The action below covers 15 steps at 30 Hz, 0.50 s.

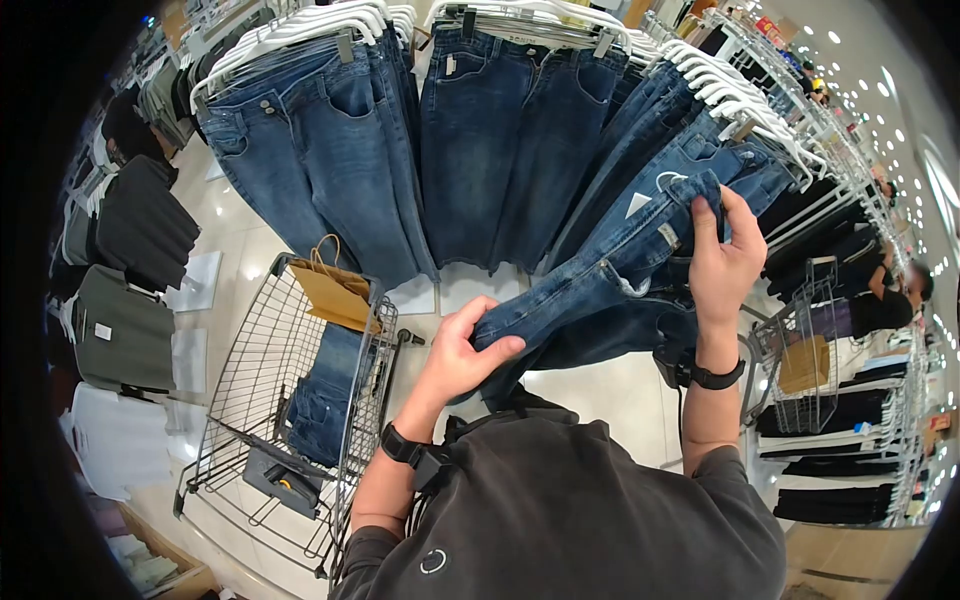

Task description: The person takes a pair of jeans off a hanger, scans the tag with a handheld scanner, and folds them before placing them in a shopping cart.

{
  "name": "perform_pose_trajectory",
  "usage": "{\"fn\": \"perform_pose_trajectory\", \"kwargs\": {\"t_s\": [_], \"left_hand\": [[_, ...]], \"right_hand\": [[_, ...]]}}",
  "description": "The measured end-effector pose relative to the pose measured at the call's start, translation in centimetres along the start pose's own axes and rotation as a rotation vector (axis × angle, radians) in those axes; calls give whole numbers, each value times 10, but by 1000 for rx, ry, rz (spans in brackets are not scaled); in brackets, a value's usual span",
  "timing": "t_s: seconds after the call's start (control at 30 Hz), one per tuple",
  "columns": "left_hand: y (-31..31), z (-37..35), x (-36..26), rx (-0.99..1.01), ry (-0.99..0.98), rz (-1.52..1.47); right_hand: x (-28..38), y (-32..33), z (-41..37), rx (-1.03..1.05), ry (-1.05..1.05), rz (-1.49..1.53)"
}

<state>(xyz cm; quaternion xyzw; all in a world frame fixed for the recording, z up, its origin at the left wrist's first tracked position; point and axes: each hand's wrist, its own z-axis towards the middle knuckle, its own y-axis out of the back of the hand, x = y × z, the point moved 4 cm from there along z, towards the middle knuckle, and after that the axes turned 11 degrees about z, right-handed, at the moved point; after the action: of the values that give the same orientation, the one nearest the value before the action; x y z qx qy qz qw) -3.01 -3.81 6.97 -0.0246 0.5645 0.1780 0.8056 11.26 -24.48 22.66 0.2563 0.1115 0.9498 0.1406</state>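
Observation:
A pair of dark blue jeans is stretched between my hands in front of my chest. My right hand grips one end of the waistband, thumb on top. The fingers of my left hand are wrapped round the other part of the jeans, lower and to the left. A white tag shows by the upper edge near my right hand. The legs hang below and are partly hidden by my body.
Jeans on white hangers hang on racks ahead. A shopping cart on the left holds a paper bag and folded jeans. Another cart and a person are at the right. Shirts hang at the far left.

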Motion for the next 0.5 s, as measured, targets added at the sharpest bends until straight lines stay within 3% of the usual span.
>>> {"fn": "perform_pose_trajectory", "kwargs": {"t_s": [0.13, 0.27, 0.5], "left_hand": [[8, 7, 11, 123, 31, 314], [6, 2, 16, 229, 138, 244], [11, -16, 57, 252, 165, 220]], "right_hand": [[-9, 4, 2, -80, -86, 94], [-15, 14, 8, -223, -136, 280], [-28, 36, 27, -387, -28, 225]]}}
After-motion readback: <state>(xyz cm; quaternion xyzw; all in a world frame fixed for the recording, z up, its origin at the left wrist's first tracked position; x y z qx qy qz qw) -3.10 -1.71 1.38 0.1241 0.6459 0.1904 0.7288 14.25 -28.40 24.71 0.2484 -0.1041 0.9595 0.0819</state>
